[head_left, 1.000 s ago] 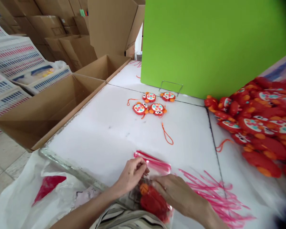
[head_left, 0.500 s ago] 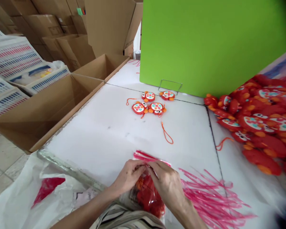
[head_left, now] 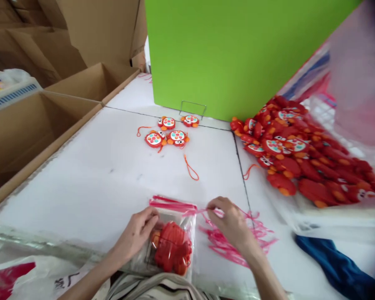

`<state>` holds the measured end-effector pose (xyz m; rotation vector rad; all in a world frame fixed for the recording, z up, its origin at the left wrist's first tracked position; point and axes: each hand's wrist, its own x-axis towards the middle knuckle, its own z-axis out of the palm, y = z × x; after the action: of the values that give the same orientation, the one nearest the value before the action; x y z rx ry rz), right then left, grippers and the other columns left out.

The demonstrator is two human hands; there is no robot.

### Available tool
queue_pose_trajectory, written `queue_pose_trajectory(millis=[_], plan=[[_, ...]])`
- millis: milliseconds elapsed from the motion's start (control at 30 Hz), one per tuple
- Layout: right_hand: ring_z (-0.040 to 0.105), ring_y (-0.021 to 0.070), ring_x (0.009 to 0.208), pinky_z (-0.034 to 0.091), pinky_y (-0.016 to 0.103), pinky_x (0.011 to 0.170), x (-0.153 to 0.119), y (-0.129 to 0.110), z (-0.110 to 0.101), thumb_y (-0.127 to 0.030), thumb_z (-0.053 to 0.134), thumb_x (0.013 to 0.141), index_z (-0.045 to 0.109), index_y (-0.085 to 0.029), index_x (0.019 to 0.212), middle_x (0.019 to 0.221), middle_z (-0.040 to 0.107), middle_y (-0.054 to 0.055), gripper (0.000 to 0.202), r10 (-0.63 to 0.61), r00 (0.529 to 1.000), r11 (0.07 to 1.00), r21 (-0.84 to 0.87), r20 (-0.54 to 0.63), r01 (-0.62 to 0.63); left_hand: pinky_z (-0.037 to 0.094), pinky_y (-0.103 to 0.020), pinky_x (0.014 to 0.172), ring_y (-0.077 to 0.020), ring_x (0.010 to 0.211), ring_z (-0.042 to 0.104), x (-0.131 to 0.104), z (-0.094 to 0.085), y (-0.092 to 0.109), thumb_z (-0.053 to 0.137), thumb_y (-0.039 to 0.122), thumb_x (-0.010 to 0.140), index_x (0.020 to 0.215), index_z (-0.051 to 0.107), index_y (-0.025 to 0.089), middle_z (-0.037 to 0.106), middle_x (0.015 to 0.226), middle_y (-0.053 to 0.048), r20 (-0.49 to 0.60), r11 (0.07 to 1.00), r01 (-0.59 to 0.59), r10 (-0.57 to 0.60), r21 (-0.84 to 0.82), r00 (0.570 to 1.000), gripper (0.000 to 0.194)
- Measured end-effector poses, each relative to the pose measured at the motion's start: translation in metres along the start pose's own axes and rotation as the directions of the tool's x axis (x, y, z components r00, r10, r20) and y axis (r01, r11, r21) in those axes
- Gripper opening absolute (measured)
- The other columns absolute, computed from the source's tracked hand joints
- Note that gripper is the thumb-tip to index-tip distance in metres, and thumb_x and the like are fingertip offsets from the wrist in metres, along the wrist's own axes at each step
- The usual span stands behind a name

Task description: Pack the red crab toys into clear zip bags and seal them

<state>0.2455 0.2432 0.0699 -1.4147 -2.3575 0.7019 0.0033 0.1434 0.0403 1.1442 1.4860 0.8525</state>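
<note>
A clear plastic bag [head_left: 192, 233] with a pink band along its top lies at the near edge of the table; red toy pieces [head_left: 171, 246] show through it. My left hand [head_left: 140, 229] pinches the bag's upper left edge between thumb and fingers. To the right, my right hand [head_left: 229, 221] is closed on the end of a thin pink plastic strip [head_left: 201, 211], which stretches toward the bag's top right corner. Whether the strip is still joined to the bag I cannot tell. Loose pink strips [head_left: 226, 246] lie in a heap beneath my right hand.
Several red crab-like toys [head_left: 178, 136] and an orange cord loop [head_left: 191, 168] lie mid-table. A large heap of red toys [head_left: 287, 154] spreads at right. An open cardboard box [head_left: 21, 137] stands left, a green panel [head_left: 237, 54] behind, blue cloth [head_left: 334, 262] lower right.
My hands have moved apart from the bag's top. The right has drawn a pink strip rightward, while the left has stayed on the bag. The view has turned to the right.
</note>
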Motion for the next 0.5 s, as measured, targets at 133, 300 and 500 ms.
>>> queue_pose_trajectory(millis=[133,300,500], plan=[[0.063,0.0227,0.067,0.051,0.034,0.061,-0.028,0.078,-0.029,-0.034,0.05,0.077,0.064,-0.022,0.071,0.071,0.068,0.004,0.02,0.227,0.965,0.973,-0.009,-0.133,-0.23,0.049,-0.029,0.071,-0.0212,0.08,0.066,0.002,-0.002,-0.011,0.044,0.041,0.089,0.083,0.049,0.02,0.066,0.078,-0.003,-0.01,0.998,0.05,-0.051,-0.031,0.999,0.022],[0.064,0.0277,0.072,0.051,0.041,0.065,-0.061,0.13,-0.024,-0.036,0.046,0.081,0.066,-0.019,0.089,0.077,0.07,0.009,0.028,0.434,0.846,0.879,-0.058,-0.311,-0.473,0.049,-0.027,0.069,-0.0192,0.076,0.065,0.004,0.0,-0.015,0.046,0.041,0.088,0.081,0.052,0.02,0.065,0.076,-0.001,-0.008,0.998,0.058,-0.059,-0.014,0.998,0.023],[0.043,0.045,0.118,0.04,0.06,0.086,-0.094,0.112,-0.039,-0.02,0.035,0.08,0.041,-0.011,0.136,0.131,0.049,0.023,0.057,0.449,0.752,0.781,-0.197,-0.483,-0.592,0.05,-0.031,0.079,-0.0192,0.082,0.065,0.006,0.002,-0.013,0.053,0.035,0.086,0.084,0.054,0.017,0.066,0.083,-0.003,0.031,0.968,0.111,-0.107,-0.226,0.994,0.018]])
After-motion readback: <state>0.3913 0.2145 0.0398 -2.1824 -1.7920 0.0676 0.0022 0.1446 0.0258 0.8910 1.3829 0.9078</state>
